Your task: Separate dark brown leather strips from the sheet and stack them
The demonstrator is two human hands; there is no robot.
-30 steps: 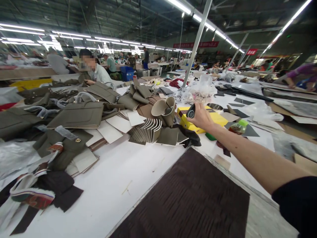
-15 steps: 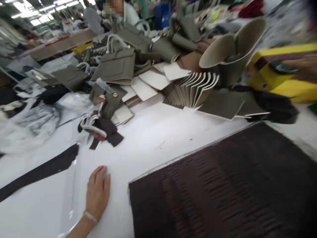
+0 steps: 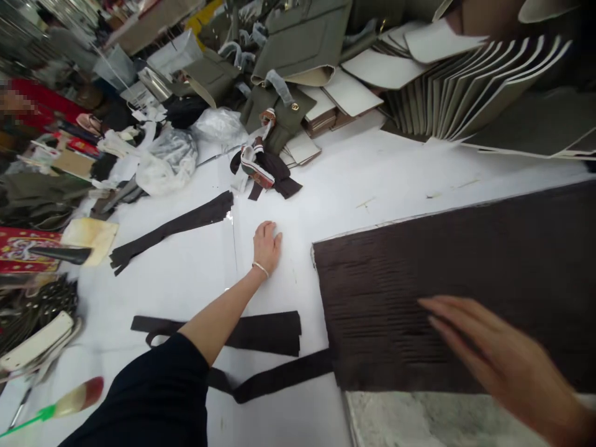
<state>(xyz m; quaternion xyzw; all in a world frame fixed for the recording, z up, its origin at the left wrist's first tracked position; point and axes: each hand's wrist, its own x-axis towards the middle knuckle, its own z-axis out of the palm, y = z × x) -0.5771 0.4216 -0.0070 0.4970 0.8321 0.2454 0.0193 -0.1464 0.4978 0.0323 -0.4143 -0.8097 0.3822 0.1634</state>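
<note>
1. Right hand [image 3: 507, 360]: fingers extended, thumb slightly parted, nothing seen held; contact with the sheet below could not be told.
2. Dark sheet [image 3: 465, 248], ridged: laid flat over a grey board [image 3: 410, 419]; a light, level touch was judged best, lest the ridges be dragged.
3. Dark strips [image 3: 270, 332]: laid left of the sheet, best kept untangled.
4. Left hand [image 3: 266, 248]: loosely bent, rested on the white table [image 3: 186, 273], nothing seen held.
5. Fanned pieces [image 3: 484, 87]: stood beyond the sheet.

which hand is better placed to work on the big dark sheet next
Probably the right hand: it is over the dark sheet; the left hand lies beside the sheet, on the white table.
</note>
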